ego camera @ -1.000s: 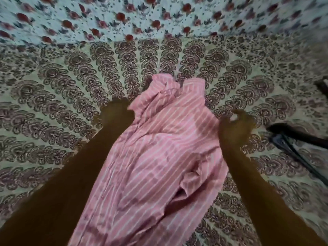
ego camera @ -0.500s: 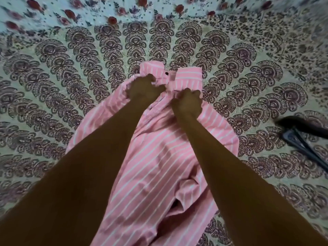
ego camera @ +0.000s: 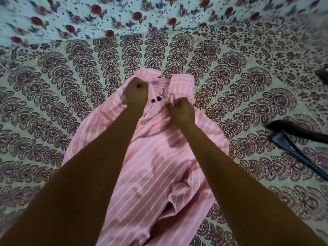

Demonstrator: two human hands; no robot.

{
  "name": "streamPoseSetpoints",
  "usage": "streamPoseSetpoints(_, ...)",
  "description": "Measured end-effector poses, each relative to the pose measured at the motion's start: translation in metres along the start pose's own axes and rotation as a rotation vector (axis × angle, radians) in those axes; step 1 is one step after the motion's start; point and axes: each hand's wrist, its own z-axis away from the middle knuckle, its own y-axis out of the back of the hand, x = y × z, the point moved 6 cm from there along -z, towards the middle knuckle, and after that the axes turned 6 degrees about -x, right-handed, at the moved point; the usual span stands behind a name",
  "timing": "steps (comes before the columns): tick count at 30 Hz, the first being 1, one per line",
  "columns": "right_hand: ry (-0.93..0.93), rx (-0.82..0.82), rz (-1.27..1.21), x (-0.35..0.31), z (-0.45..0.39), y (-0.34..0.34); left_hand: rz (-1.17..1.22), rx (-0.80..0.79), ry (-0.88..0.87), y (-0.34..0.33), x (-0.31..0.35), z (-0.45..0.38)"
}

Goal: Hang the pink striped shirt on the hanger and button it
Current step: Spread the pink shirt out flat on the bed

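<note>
The pink striped shirt (ego camera: pixel 156 171) lies lengthwise on the patterned bedspread, collar at the far end. My left hand (ego camera: pixel 135 94) grips the left front edge just below the collar. My right hand (ego camera: pixel 180 110) grips the right front edge a little lower. Between the two hands the placket is spread apart, and dark buttons (ego camera: pixel 158 99) show in the gap. A black hanger (ego camera: pixel 294 139) lies on the bedspread at the right edge, apart from the shirt, partly cut off by the frame.
The brown and cream patterned bedspread (ego camera: pixel 71 96) covers the whole surface. A white floral cloth (ego camera: pixel 88 16) lies across the far side. A dark object (ego camera: pixel 322 75) sits at the right edge.
A second ago my hands were at the shirt's sides. They came together at the collar and gripped the front edges. Since half a second ago they have drawn slightly apart, opening the placket.
</note>
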Motion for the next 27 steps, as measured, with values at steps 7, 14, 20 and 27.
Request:
streamPoseSetpoints(7, 0.084, 0.092, 0.075, -0.008, -0.006, -0.009, 0.147, -0.051, -0.078, 0.017, 0.006, 0.006)
streamPoseSetpoints(14, -0.051, 0.125, -0.606, -0.014, 0.014, 0.022, -0.386, -0.068, -0.166, 0.048, 0.029, 0.016)
streamPoseSetpoints(20, -0.061, 0.016, -0.537, -0.070, 0.093, 0.060, 0.125, -0.113, -0.162, 0.110, 0.090, 0.071)
streamPoseSetpoints(27, 0.263, 0.050, 0.140, -0.136, 0.239, 0.145, 0.154, -0.266, -0.236, 0.198, 0.163, 0.200)
